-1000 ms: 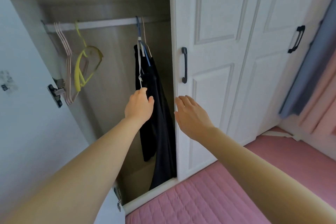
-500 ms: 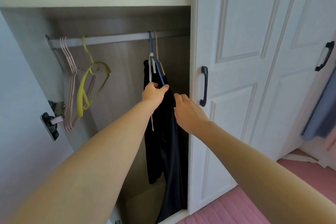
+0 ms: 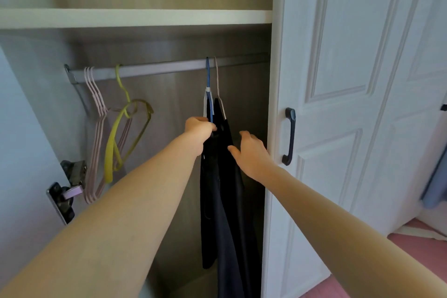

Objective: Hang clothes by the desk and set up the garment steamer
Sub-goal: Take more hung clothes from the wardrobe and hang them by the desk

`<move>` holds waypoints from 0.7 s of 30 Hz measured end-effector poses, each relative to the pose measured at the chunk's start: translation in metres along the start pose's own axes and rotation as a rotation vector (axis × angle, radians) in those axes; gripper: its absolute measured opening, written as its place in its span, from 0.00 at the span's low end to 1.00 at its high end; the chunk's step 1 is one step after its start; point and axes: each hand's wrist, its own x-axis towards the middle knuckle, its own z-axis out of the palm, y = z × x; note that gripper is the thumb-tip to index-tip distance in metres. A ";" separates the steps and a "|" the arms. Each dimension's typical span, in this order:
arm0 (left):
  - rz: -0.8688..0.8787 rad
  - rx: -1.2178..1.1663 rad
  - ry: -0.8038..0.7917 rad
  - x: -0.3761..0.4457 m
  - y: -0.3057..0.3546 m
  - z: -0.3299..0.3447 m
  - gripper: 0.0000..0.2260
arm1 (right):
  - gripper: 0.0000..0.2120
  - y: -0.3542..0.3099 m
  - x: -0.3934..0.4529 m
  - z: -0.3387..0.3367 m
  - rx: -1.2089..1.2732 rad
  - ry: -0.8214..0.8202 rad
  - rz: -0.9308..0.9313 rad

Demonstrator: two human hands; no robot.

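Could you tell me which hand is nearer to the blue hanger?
Left. The left hand grips the dark clothes right at the blue hanger; the right hand is open, lower and to its right, beside the clothes.

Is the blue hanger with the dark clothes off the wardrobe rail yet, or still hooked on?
Still hooked on. The blue hanger has its hook over the rail, while the left hand grips its lower end beside the dark clothes.

Dark matt cloth garments (image 3: 225, 189) hang from a smooth metal rail (image 3: 154, 68); white painted wardrobe door (image 3: 338, 80) looks satin, its black handle (image 3: 290, 136) glossy.
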 end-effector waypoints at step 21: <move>-0.154 -0.438 -0.079 0.030 0.017 -0.016 0.12 | 0.23 -0.036 0.041 0.023 0.534 -0.121 0.212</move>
